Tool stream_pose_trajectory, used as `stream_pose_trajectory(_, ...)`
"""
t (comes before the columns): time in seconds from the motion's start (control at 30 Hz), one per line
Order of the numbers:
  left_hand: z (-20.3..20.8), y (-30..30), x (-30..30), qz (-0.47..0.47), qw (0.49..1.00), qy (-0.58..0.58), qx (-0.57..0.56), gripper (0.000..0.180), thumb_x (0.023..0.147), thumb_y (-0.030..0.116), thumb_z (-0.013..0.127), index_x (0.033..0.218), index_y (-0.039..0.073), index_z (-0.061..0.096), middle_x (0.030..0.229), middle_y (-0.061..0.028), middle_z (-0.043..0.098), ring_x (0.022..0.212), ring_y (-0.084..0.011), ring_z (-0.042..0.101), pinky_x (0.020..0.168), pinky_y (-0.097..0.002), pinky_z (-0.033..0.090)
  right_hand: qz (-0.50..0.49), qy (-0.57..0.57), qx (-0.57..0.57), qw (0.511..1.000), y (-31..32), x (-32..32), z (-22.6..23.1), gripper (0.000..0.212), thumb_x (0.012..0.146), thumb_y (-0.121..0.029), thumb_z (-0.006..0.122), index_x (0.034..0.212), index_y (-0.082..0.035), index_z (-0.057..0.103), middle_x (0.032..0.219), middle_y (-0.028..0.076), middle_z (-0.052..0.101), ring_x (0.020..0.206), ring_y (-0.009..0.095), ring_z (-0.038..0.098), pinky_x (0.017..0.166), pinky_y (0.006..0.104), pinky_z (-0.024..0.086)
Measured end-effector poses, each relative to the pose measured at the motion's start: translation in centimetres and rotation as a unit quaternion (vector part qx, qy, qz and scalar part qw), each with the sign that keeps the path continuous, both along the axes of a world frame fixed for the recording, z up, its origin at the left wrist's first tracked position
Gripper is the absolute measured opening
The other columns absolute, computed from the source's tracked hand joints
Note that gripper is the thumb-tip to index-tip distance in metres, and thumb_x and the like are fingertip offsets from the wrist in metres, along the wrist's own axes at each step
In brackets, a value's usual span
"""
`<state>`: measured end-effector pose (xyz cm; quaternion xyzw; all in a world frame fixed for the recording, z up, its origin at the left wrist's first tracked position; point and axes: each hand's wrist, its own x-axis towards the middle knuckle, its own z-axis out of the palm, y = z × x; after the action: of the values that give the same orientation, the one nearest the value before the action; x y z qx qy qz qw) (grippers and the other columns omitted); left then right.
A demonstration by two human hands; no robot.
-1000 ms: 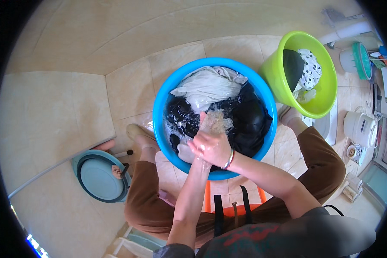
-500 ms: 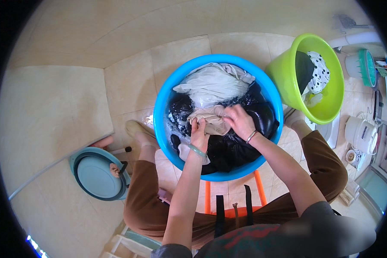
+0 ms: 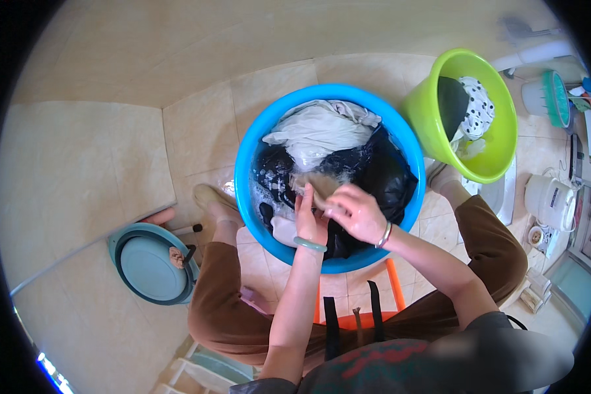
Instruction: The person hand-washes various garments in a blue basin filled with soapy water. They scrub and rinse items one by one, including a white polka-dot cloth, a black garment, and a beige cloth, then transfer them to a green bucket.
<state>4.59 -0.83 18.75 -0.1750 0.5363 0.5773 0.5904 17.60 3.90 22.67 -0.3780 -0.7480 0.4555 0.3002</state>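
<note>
Between my feet stands a blue basin [image 3: 244,154] of soapy water and wet clothes. My left hand [image 3: 310,220], below a green bangle, grips a beige cloth garment [image 3: 320,184] near the basin's middle. Against the same cloth, my right hand [image 3: 358,211] is closed with its fingers curled, a silver bangle on its wrist; motion blurs the fingertips. Beyond both hands lies a pale grey-white garment [image 3: 322,128]. Dark wet clothes [image 3: 384,177] fill the right side, and a light pink-white piece [image 3: 284,231] rests by the left hand.
A tilted lime-green bucket [image 3: 429,111] with a polka-dot cloth [image 3: 477,108] and a dark piece touches the basin's far right. At left, a grey-blue folding basin [image 3: 152,268] leans by the wall. A white bucket [image 3: 550,203] stands at the right. Orange stool legs [image 3: 395,285] show below.
My right hand has come nearer and slightly left, closer to my left hand. The beige cloth is more bunched between them. The view has shifted slightly.
</note>
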Motion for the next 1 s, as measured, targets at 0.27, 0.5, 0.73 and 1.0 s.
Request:
stream_pose_trajectory(0.27,3.8,-2.3,-1.7,-0.143,0.989,-0.021,0.013,0.035,0.099,0.021,0.039,0.118,-0.004,0.055,0.107,-0.0157,0.065,0.092,-0.0281,0.066,0.076,-0.0403,0.056,0.052,0.129,0.002,0.99,-0.9,-0.2,5.9,0.022,0.076,-0.013,0.075,0.086,-0.002,0.059,0.091,0.01,0.058,0.078,0.028,0.06,0.071,0.035,0.05)
stream_pose_trajectory(0.5,6.5,-2.2,2.5,-0.123,0.968,-0.118,0.184,0.043,0.103,0.035,0.032,0.136,0.01,0.043,0.131,-0.007,0.053,0.119,-0.0244,0.053,0.099,-0.0418,0.045,-0.152,0.342,-0.564,0.736,0.2,0.0,1.2,0.017,0.089,-0.021,0.069,0.1,-0.01,0.062,0.095,-0.001,0.06,0.088,0.008,0.058,0.077,0.0236,0.048)
stream_pose_trajectory(0.73,7.1,-2.9,3.6,-0.15,0.956,-0.174,0.181,0.06,0.095,0.059,0.038,0.14,0.02,0.039,0.135,-0.001,0.048,0.124,-0.0199,0.047,0.099,-0.0428,0.042,-0.126,0.295,-0.437,0.84,-0.1,-0.4,-0.1,0.013,0.088,-0.015,0.069,0.095,-0.008,0.06,0.09,0.0,0.06,0.082,0.006,0.057,0.07,0.0214,0.048)
stream_pose_trajectory(1.0,8.6,-3.2,3.0,-0.306,0.937,-0.122,0.117,0.059,0.093,0.05,0.053,0.137,0.012,0.04,0.127,-0.0052,0.053,0.116,-0.0214,0.054,0.092,-0.0479,0.048,-0.022,0.229,-0.326,0.917,0.2,0.4,-0.1,0.018,0.092,-0.002,0.051,0.108,-0.005,0.058,0.094,0.003,0.057,0.086,0.01,0.055,0.077,0.0238,0.046)
